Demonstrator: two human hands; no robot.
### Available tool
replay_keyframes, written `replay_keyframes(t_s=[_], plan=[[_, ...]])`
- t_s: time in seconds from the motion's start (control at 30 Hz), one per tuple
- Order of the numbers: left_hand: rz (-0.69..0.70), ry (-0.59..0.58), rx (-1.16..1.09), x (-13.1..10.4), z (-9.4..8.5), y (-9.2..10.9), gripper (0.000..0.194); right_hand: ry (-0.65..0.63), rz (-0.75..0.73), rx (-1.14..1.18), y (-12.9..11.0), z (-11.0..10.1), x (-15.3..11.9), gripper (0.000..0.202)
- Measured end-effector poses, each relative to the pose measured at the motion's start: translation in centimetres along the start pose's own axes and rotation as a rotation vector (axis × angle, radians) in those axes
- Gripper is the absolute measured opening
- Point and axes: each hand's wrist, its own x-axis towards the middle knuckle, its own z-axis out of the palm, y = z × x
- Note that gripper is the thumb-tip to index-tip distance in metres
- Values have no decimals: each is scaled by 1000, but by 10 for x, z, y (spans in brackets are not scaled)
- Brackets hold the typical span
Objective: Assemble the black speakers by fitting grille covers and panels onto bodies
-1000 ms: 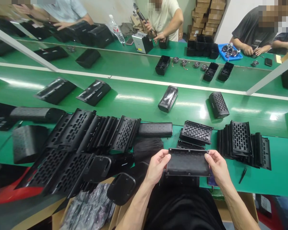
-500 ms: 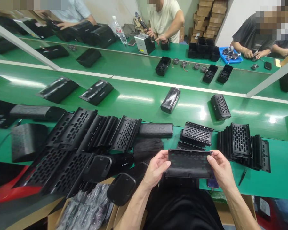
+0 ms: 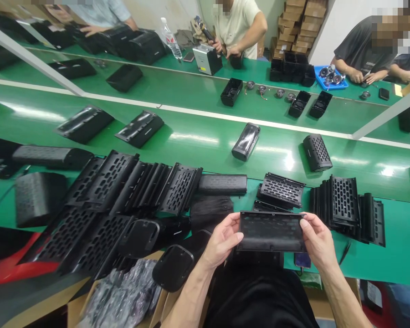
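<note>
A black curved panel [image 3: 271,233] with dark mesh over its slots is held level above the table's near edge. My left hand [image 3: 222,241] grips its left end, thumb on the near face. At the right end, my right hand [image 3: 316,237] pinches the upper corner between thumb and fingers. Just beyond lie slotted panels [image 3: 283,189] on the green table. Dark mesh pieces [image 3: 210,212] lie left of the held panel, below a closed black speaker body [image 3: 222,184]. More slotted panels [image 3: 344,200] stand stacked to the right.
Many slotted panels [image 3: 112,180] fill the left side, with black housings [image 3: 172,266] near the edge. A box of plastic-wrapped parts [image 3: 123,291] sits below. A phone [image 3: 302,260] lies by my right wrist. Housings rest on the green conveyor [image 3: 198,148]; people work beyond it.
Both hands still hold the panel, its right end shifted slightly to the right. The housings on the conveyor have shifted slightly right in view. Across the line, a person's hands have moved at a box.
</note>
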Motion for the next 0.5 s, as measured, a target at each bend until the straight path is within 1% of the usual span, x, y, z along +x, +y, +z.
replay_keyframes(t_s=[0.2, 0.33, 0.5], plan=[[14, 7, -9, -3, 4, 2, 49, 35, -25, -18, -9, 4, -3, 40], [17, -4, -25, -4, 5, 3, 54, 41, -31, -37, -14, 8, -3, 43], [0, -6, -23, -2, 4, 0, 56, 60, 22, 20, -14, 11, 0, 43]])
